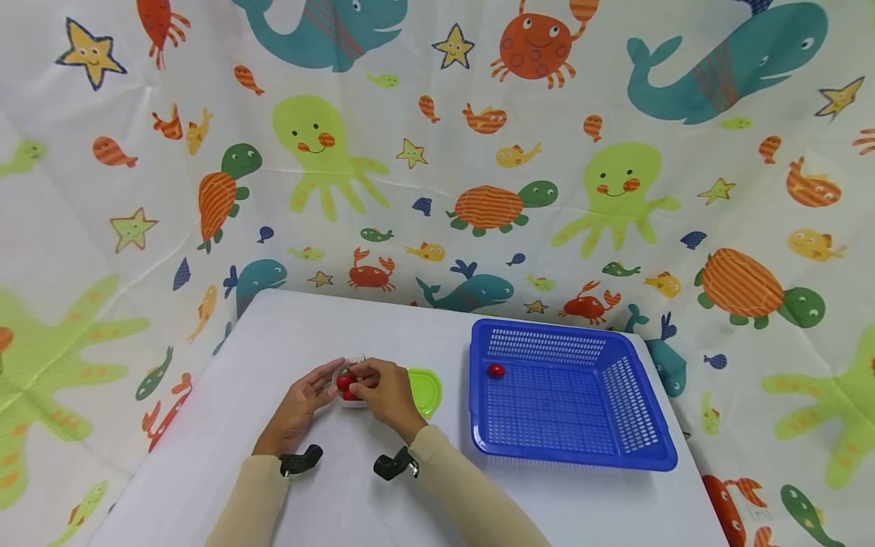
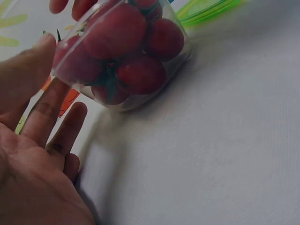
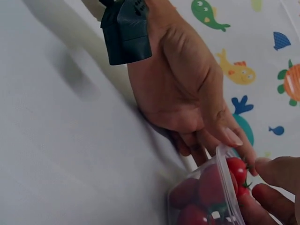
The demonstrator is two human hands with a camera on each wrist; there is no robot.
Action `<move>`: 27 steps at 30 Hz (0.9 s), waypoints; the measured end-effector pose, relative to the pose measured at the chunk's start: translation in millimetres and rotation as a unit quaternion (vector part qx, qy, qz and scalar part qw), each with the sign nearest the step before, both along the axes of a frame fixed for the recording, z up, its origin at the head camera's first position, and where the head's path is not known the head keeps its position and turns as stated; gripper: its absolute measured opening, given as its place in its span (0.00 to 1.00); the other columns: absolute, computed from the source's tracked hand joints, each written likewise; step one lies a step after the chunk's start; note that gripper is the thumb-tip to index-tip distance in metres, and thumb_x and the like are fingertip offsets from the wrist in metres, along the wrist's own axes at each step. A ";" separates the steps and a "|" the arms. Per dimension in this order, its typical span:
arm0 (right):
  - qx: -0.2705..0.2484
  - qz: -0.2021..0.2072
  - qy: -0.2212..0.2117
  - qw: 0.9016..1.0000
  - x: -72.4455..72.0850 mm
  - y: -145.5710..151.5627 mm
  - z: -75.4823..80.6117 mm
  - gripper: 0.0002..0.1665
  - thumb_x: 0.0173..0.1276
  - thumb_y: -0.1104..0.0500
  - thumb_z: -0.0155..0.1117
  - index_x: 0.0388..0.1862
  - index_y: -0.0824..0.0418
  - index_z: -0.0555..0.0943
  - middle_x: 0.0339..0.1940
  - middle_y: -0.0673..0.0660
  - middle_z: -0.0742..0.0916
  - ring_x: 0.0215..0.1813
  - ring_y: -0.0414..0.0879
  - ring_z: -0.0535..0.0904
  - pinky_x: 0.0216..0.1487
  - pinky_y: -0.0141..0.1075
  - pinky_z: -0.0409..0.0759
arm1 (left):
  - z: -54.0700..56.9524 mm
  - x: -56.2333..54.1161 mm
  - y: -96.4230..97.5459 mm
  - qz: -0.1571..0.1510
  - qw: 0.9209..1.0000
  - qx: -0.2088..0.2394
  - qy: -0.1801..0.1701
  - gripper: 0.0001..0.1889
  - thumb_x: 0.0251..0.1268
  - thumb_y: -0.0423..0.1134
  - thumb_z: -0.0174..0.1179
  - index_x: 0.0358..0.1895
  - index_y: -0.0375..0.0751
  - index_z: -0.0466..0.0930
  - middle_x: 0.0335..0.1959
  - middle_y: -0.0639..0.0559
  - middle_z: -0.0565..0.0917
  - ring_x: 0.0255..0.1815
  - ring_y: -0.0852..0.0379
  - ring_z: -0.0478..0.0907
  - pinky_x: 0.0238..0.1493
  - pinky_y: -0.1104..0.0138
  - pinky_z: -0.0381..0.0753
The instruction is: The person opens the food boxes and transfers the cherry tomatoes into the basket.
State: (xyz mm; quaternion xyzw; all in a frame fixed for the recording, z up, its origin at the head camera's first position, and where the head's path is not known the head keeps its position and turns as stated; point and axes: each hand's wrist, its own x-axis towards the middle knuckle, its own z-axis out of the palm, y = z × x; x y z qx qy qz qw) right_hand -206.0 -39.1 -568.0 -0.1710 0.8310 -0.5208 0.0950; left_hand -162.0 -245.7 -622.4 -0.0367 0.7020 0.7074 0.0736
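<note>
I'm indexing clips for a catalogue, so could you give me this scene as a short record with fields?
clear container: holds several red tomatoes
left hand: at the container's side
right hand: at the container's opening; whether it grips a tomato is unclear
blue basket: a lone tomato inside
green lid: on the white table, between right hand and basket
</note>
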 end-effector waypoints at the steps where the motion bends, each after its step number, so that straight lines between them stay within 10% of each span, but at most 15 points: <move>1: 0.004 -0.001 0.003 1.000 0.0 -0.8 -0.5 0.16 0.71 0.58 0.76 0.56 0.51 0.89 0.51 0.47 0.93 0.43 0.31 0.85 0.53 0.28 0.88 | 0.1 0.0 0.6 -0.001 1.000 0.001 0.002 0.34 0.80 0.43 0.63 0.83 0.49 0.63 0.86 0.49 0.64 0.89 0.46 0.54 0.86 0.44 0.51; 5: 0.016 -0.001 0.016 1.000 0.0 -4.4 -2.8 0.16 0.70 0.58 0.77 0.55 0.51 0.90 0.49 0.48 0.93 0.43 0.32 0.84 0.53 0.28 0.87 | -0.9 -0.4 0.8 -0.010 1.000 0.002 0.011 0.34 0.80 0.42 0.62 0.84 0.48 0.62 0.86 0.49 0.64 0.89 0.48 0.54 0.86 0.47 0.52; 13: 0.075 0.007 0.085 0.994 -0.8 -16.1 -6.5 0.14 0.71 0.58 0.76 0.54 0.51 0.89 0.48 0.46 0.92 0.46 0.34 0.87 0.64 0.33 0.82 | -4.2 -1.0 -3.4 -0.012 1.000 0.010 0.016 0.33 0.80 0.42 0.62 0.83 0.48 0.63 0.85 0.49 0.66 0.86 0.60 0.59 0.70 0.83 0.68; 27: 0.081 -0.002 0.081 0.993 -0.8 -26.6 -4.9 0.18 0.67 0.59 0.80 0.55 0.50 0.89 0.44 0.45 0.87 0.48 0.35 0.84 0.68 0.46 0.71 | -5.2 -1.9 -2.4 0.000 1.000 0.016 0.004 0.34 0.79 0.41 0.63 0.83 0.46 0.64 0.85 0.50 0.66 0.73 0.79 0.68 0.66 0.85 0.71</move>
